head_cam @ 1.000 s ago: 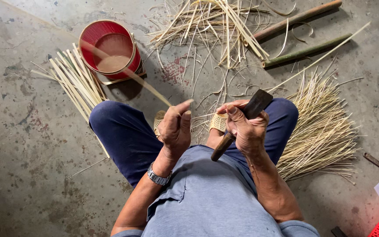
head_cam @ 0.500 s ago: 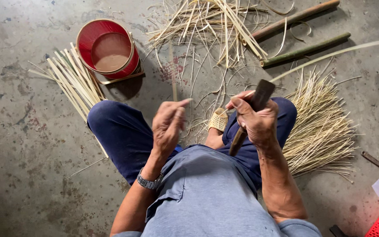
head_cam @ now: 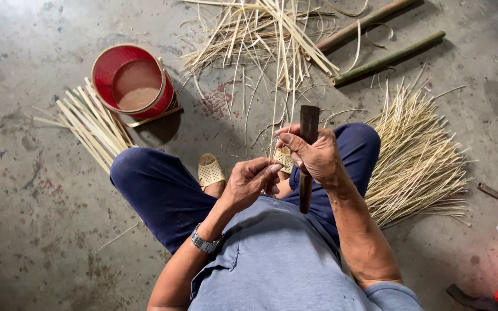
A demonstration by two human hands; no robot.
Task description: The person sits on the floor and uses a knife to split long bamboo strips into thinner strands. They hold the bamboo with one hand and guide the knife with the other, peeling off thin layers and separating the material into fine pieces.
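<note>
Right now your right hand (head_cam: 317, 156) grips one dark-handled knife (head_cam: 307, 155) upright over your lap, while your left hand's (head_cam: 250, 183) fingers pinch one thin bamboo strip (head_cam: 275, 124) beside it. Around you lie two green bamboo poles (head_cam: 388, 57), one red bucket (head_cam: 135, 82) and two sandals (head_cam: 210, 171).

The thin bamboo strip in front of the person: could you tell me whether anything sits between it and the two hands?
Nothing visible does. The left hand already pinches the near end of the bamboo strip between its fingertips, and the right hand, gripping the dark knife, is right beside it. Whether the blade touches the strip cannot be told.
</note>
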